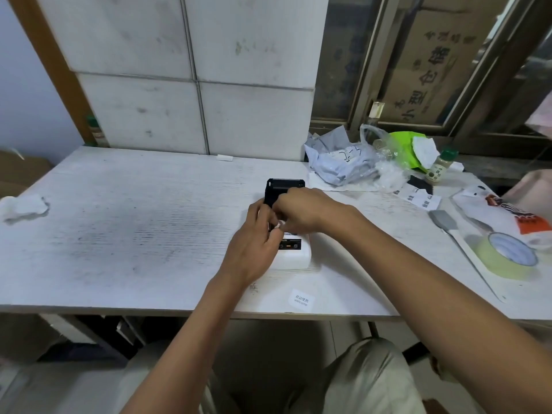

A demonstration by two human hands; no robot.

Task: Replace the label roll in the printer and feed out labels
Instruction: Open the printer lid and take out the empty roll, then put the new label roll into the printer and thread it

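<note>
A small white label printer [294, 254] sits near the middle of the white table [125, 222], its black lid [283, 188] swung open toward the back. My left hand [254, 249] rests against the printer's left side, fingers curled at the open compartment. My right hand [301, 209] reaches over the compartment from the right. Between the fingertips of both hands shows a small white round piece, the label roll [280, 225], mostly hidden. A printed label reading "welcome" [301, 300] lies on the table in front of the printer.
At the right lie a roll of yellowish tape [506, 255], a grey spatula [448, 224], a packet [507, 215], loose labels [416, 195], a spice bottle [440, 167] and plastic bags [346, 159]. A crumpled tissue [24, 206] sits at the far left.
</note>
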